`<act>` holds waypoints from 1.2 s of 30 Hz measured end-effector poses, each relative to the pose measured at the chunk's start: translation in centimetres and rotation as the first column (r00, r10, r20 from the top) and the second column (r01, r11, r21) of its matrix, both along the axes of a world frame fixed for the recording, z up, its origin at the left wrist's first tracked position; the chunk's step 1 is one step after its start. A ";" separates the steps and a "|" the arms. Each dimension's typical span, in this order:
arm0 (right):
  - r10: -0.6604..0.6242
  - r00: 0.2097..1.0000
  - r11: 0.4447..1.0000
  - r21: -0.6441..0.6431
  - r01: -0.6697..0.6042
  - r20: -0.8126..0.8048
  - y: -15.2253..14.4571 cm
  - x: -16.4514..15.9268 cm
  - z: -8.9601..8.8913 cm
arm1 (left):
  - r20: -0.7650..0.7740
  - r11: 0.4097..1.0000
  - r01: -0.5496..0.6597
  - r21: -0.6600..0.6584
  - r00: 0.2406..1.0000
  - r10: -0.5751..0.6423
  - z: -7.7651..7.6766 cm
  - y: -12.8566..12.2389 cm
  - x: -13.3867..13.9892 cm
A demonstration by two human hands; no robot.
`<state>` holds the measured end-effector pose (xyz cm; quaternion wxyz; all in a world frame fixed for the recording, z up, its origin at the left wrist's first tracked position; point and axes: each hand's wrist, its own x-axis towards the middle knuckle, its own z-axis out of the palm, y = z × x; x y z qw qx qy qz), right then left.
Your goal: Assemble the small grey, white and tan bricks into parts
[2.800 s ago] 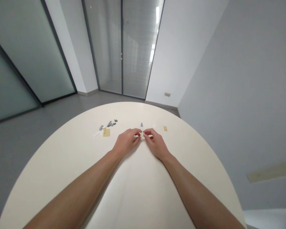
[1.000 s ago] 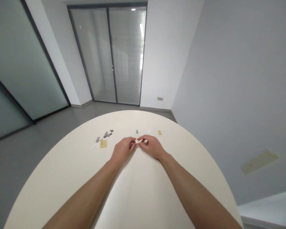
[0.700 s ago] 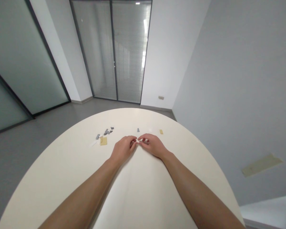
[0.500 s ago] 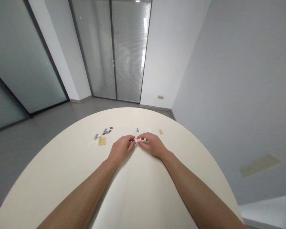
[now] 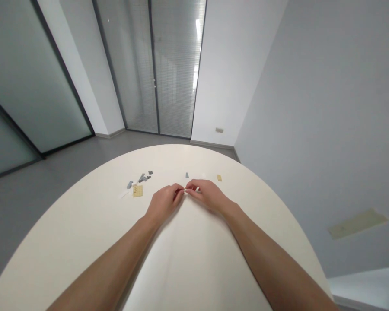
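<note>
Above the middle of the white table (image 5: pixel 188 255), my left hand (image 5: pixel 164 200) and my right hand (image 5: pixel 208 195) meet fingertip to fingertip. Both are closed in a pinch on a tiny white piece (image 5: pixel 185 192), mostly hidden by the fingers; its exact shape is too small to tell. Just beyond the fingertips lies a small grey piece (image 5: pixel 187 175). Past my right hand rests a small yellow plate (image 5: pixel 219 177). To the left of my left hand lies a larger yellow studded building plate (image 5: pixel 138 191).
Several grey and dark building pieces (image 5: pixel 145 177) lie loosely grouped at the back left, with a blue-grey piece (image 5: pixel 129 184) nearer the studded plate. A thin white strip (image 5: pixel 125 194) lies beside it. The table has a rounded far edge; a wall (image 5: pixel 327 129) stands to the right.
The fingers of both hands have drawn closer together around the white piece, and less of it shows. The loose pieces on the table keep their places.
</note>
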<state>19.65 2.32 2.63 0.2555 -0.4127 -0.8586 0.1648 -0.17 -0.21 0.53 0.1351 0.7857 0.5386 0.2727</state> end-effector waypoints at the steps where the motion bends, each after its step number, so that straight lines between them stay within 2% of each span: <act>1: -0.001 0.999 1.000 -0.012 0.002 0.043 -0.1 0.0 0.5 | -0.008 1.000 0.007 -0.004 1.000 -0.007 0.0 0.0 0.0; 4: 0.013 0.986 0.999 -0.049 -0.005 0.169 -0.2 0.4 1.9 | -0.036 0.998 0.060 0.009 0.998 -0.060 -0.2 0.1 0.1; 8: 0.028 0.987 0.994 -0.111 -0.010 0.156 0.3 1.6 2.0 | -0.055 0.994 0.100 0.043 0.994 -0.098 -0.5 0.1 0.3; 11: -0.109 0.983 0.991 -0.062 0.119 0.144 1.1 2.6 1.1 | -0.030 0.992 0.116 0.046 0.993 -0.115 -0.6 0.1 0.4; 15: -0.314 0.948 0.949 0.002 0.314 0.046 2.0 3.2 0.1 | -0.003 0.979 0.191 0.068 0.982 -0.191 -0.8 0.1 0.3; 20: -0.414 0.910 0.908 0.071 0.413 0.001 2.4 3.4 -0.7 | 0.011 0.972 0.217 0.089 0.976 -0.218 -1.1 0.3 0.2; 25: -0.471 0.881 0.872 0.161 0.461 0.030 2.6 3.6 -1.5 | 0.010 0.971 0.223 0.082 0.974 -0.225 -1.1 0.4 0.1; 29: -0.474 0.876 0.869 0.210 0.449 0.089 2.9 4.1 -1.9 | 0.004 0.970 0.230 0.076 0.973 -0.231 -0.9 0.3 0.1; 36: -0.508 0.855 0.849 0.232 0.475 0.108 3.3 4.5 -2.5 | 0.006 0.971 0.229 0.075 0.973 -0.230 -0.7 0.2 0.2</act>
